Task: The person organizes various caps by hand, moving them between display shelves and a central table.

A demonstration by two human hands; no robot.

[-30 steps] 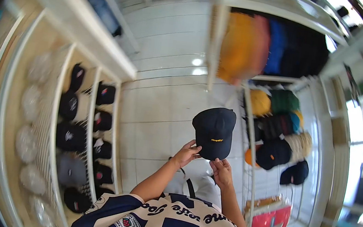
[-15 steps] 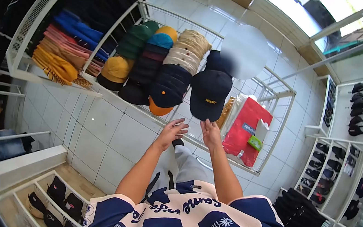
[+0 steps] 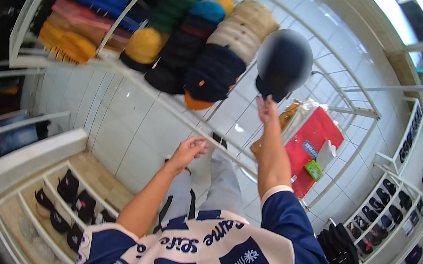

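Note:
My right hand (image 3: pixel 267 110) reaches forward with its fingers closed at the brim of a dark navy cap (image 3: pixel 270 89); a round blur covers most of the cap. My left hand (image 3: pixel 188 153) hangs in front of the rack, fingers loosely bent and apart, holding nothing. To the left of the held cap lie rows of nested caps: navy ones (image 3: pixel 213 73) with an orange brim in front, beige ones (image 3: pixel 251 19), black ones (image 3: pixel 175 65), a yellow cap (image 3: pixel 145 44) and green ones (image 3: pixel 172 10).
A white metal rack frame (image 3: pixel 186 120) runs between me and the caps. Red packaged clothing (image 3: pixel 312 146) with a green packet (image 3: pixel 313 170) lies on its right part. Folded clothes (image 3: pixel 74 31) fill the left shelf. Slippers (image 3: pixel 373 209) hang at right; more caps (image 3: pixel 69 185) sit lower left.
My right hand has moved forward, carrying the navy cap up and away from me. My left hand has shifted slightly left. The camera view has tilted.

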